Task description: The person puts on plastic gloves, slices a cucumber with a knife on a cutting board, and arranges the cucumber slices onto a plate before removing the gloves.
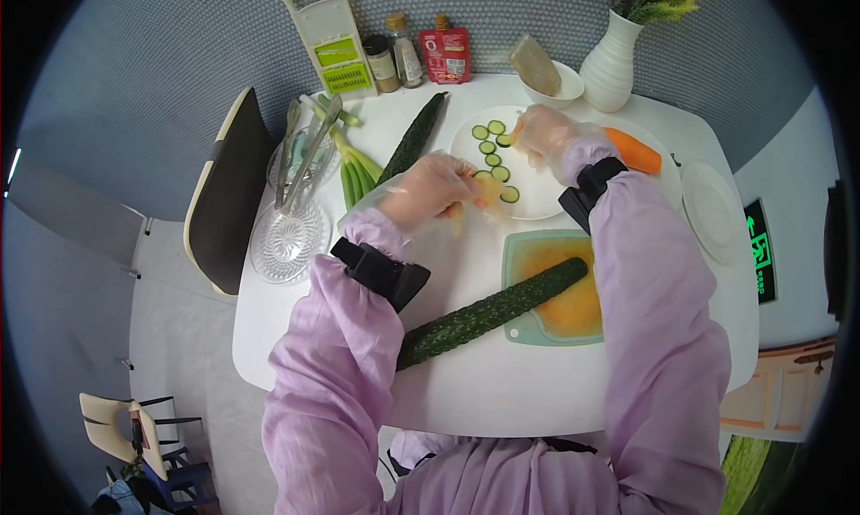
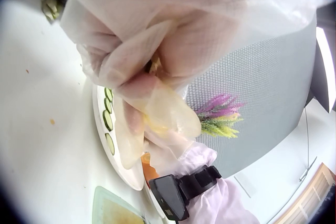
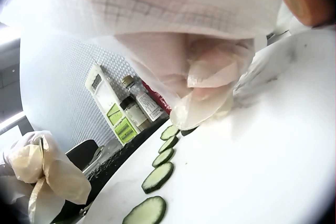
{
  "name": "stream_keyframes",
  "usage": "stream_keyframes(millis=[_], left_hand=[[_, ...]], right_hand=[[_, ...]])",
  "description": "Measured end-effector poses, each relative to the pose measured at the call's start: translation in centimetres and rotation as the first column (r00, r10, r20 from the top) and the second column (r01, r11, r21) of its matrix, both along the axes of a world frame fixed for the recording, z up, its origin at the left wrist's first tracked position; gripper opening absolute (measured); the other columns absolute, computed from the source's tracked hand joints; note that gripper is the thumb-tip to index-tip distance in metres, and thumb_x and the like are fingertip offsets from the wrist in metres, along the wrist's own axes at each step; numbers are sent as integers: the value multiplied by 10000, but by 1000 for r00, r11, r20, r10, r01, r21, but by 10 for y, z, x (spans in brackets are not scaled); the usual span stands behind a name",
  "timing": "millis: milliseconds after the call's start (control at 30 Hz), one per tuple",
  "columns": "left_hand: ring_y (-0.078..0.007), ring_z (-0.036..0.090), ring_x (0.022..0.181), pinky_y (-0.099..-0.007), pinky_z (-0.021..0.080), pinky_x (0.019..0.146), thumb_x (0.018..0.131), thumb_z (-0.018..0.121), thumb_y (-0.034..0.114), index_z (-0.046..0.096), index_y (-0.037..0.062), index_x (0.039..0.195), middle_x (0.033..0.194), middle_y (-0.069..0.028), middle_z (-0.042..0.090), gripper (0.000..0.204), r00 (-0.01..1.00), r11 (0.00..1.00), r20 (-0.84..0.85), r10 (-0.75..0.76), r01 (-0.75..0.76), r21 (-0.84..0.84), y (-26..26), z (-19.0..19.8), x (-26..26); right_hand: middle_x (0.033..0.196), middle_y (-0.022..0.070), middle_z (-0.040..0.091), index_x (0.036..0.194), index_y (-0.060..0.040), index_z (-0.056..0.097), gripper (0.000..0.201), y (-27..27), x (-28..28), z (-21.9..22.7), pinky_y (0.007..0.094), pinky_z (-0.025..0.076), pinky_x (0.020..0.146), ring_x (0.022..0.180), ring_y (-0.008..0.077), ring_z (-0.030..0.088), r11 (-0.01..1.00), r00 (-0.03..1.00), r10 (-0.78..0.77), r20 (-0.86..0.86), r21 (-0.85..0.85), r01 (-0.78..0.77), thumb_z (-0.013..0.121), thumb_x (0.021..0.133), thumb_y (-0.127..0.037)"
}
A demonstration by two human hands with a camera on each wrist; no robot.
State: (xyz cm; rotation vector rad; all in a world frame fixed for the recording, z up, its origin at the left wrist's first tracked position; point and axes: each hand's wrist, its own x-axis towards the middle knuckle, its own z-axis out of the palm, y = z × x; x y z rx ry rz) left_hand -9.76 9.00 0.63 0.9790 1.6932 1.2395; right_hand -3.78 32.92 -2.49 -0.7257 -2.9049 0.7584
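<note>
Both hands wear clear plastic gloves. The right hand (image 1: 545,134) is over the white plate (image 1: 537,193), its bent fingertips at a cucumber slice (image 1: 503,141), which they partly cover in the right wrist view. Several more slices (image 3: 157,177) lie on the plate in a curving row. At the plate's left edge, the left hand (image 1: 434,191) has its fingers curled together; a thin green edge (image 3: 41,145) shows between them, seemingly a cucumber slice. A whole cucumber (image 1: 493,313) lies partly across the green-rimmed board (image 1: 520,246); another cucumber (image 1: 417,134) lies behind the left hand.
A carrot (image 1: 634,150) lies right of the right hand, near an empty oval plate (image 1: 712,212). Spring onions (image 1: 352,170), tongs (image 1: 309,161) and glass dishes (image 1: 291,242) are at the left. A grater (image 1: 331,40), jars, red pouch, bowl (image 1: 573,85) and vase (image 1: 611,63) line the back.
</note>
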Motion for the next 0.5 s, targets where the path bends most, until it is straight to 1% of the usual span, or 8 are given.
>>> stream_keyframes(millis=[67, 100, 167, 300, 367, 433, 467, 500], left_hand=[[-47, 452, 427, -201, 335, 389, 801, 548, 17, 617, -51, 847, 763, -96, 671, 108, 998, 1000, 63, 7, -5, -30, 1, 0, 0], [-47, 452, 427, -201, 335, 389, 801, 548, 17, 617, -51, 847, 763, -96, 671, 108, 998, 1000, 63, 7, -5, -29, 1, 0, 0], [-60, 472, 423, -210, 353, 396, 754, 564, 18, 665, -45, 795, 630, -45, 627, 125, 999, 998, 23, 49, -48, -29, 1, 1, 3], [-57, 456, 422, -207, 353, 399, 761, 559, 20, 661, -45, 770, 641, -51, 640, 122, 999, 999, -28, 39, -39, -24, -2, 2, 2], [-56, 448, 425, -207, 357, 405, 761, 563, 26, 658, -36, 775, 659, -57, 654, 114, 1000, 998, -23, 7, -5, 64, -1, -2, -1], [-56, 450, 428, -207, 359, 407, 760, 569, 31, 658, -26, 784, 668, -59, 659, 109, 1000, 997, 1, 31, -31, 76, 3, -3, 1], [-57, 451, 430, -206, 361, 410, 758, 575, 35, 659, -17, 792, 676, -61, 664, 105, 998, 994, 24, 61, -63, 84, 4, -3, 3], [-57, 451, 430, -206, 361, 410, 758, 575, 35, 659, -17, 792, 676, -61, 664, 105, 998, 995, 24, 58, -60, 85, 5, -2, 4]], right_hand=[[745, 81, 644, 779, -79, 668, 211, -2, 3, 5, 346, 453, 583, 640, 200, 587, 999, 1000, 9, -19, -35, -10, 543, 817, -245], [736, 78, 638, 774, -74, 663, 209, -3, 5, 8, 337, 444, 570, 622, 189, 575, 998, 999, 14, -29, -53, -15, 546, 815, -242], [717, 71, 625, 764, -63, 654, 207, -6, 8, 14, 319, 425, 543, 585, 168, 550, 996, 998, 23, -50, -88, -27, 551, 810, -236], [679, 59, 600, 744, -41, 635, 205, -13, 20, 31, 283, 389, 491, 512, 125, 501, 987, 995, 32, -92, -157, -46, 563, 802, -224], [670, 56, 593, 739, -35, 630, 205, -25, 34, 53, 274, 380, 478, 494, 114, 489, 984, 995, 28, -100, -170, -45, 565, 800, -221], [725, 30, 598, 891, -26, 650, 260, -47, 53, 75, 232, 416, 504, 557, 88, 545, 920, 978, 189, -85, -334, -206, 585, 810, -264], [725, 30, 598, 891, -26, 650, 260, -52, 58, 75, 232, 416, 504, 557, 88, 545, 921, 979, 186, -85, -333, -204, 585, 810, -264], [712, 26, 595, 890, -14, 649, 279, -57, 62, 74, 251, 418, 477, 570, 85, 540, 867, 969, 206, -134, -434, -244, 602, 795, -272]])
